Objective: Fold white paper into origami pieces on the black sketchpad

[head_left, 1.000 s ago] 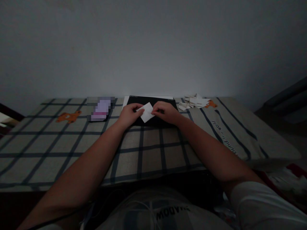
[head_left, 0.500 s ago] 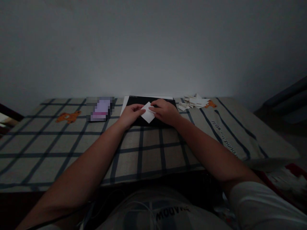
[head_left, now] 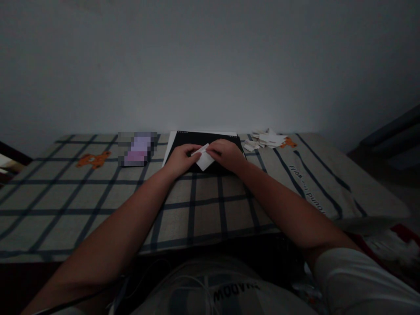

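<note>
A small white piece of paper (head_left: 205,161), partly folded, is held between both hands over a black notebook cover (head_left: 203,138). My left hand (head_left: 182,160) pinches its left corner between thumb and fingers. On the opposite side, my right hand (head_left: 227,154) grips the right part, with thumb and fingertips pressed on the fold. One flap of the paper stands up along the upper edge. White sheets (head_left: 167,153) stick out from beneath the black cover at the left and back.
A phone (head_left: 137,148), partly blurred out, lies to the left on the checked tablecloth (head_left: 177,210). A heap of folded white paper pieces (head_left: 267,139) rests right of the notebook. Behind the table rises a plain wall (head_left: 210,65).
The paper has gone from a flat diamond to one with its upper part folded up. Both hands have shifted slightly, the fingers closer to the fold.
</note>
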Demonstrator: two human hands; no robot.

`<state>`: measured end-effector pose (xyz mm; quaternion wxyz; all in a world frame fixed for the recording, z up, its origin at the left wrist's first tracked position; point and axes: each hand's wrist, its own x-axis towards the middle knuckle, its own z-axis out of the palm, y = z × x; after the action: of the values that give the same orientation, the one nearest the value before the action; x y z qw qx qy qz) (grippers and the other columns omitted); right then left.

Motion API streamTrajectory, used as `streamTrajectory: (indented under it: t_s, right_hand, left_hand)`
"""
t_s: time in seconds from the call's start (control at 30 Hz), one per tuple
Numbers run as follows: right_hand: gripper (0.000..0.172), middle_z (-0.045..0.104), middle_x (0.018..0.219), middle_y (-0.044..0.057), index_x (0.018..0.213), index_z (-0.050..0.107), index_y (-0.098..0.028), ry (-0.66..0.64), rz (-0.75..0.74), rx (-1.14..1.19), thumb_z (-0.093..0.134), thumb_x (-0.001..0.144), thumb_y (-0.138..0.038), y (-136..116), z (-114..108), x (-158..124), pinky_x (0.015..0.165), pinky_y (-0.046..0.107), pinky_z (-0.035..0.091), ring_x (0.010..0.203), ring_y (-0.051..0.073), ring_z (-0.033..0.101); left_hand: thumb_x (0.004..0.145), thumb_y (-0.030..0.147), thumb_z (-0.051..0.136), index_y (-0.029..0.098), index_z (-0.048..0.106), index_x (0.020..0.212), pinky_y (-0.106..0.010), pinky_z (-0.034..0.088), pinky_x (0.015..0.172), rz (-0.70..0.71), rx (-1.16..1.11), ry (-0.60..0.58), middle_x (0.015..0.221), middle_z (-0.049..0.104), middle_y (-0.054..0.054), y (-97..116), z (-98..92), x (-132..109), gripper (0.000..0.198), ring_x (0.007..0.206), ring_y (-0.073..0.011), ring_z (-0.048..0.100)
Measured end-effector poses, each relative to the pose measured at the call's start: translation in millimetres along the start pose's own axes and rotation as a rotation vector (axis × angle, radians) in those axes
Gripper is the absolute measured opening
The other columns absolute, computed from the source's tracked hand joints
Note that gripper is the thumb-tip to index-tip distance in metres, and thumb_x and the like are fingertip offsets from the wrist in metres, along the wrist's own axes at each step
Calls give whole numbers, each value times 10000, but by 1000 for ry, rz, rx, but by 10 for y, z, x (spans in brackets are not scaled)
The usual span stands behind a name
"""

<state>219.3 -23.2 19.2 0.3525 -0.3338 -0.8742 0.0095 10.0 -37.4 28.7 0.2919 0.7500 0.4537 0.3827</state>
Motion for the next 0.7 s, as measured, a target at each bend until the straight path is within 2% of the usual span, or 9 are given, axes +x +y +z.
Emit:
streamTrajectory:
  t_s: [0.27, 0.47, 0.7]
  right_hand:
    - [149, 720, 853, 64, 827, 717, -165, 133, 210, 152, 589, 863, -234, -73, -43, 49, 743, 308, 479, 785, 180, 624]
    - [156, 723, 789, 36, 855, 737, -161, 153, 384, 269, 608, 820, -243, -83, -26, 51, 671, 282, 481, 689, 159, 613]
    - [145, 720, 764, 31, 816, 739, -166, 163, 403, 318, 616, 784, -237, -101, -29, 47, 642, 275, 470, 674, 158, 605]
  left_hand:
    - [765, 352, 633, 166, 741, 1106, -366, 490, 947, 24, 7, -21, 1125, 737, -76, -30, 1, 11, 403, 1036, -251, 657]
    - [754, 342, 631, 167, 755, 1058, -351, 497, 929, 3, 6, -22, 1077, 749, -68, 21, -9, 2, 372, 1026, -249, 657]
    - [791, 457, 668, 170, 763, 1031, -352, 509, 899, -4, -29, 2, 1054, 756, -80, -11, 32, -5, 387, 977, -248, 675]
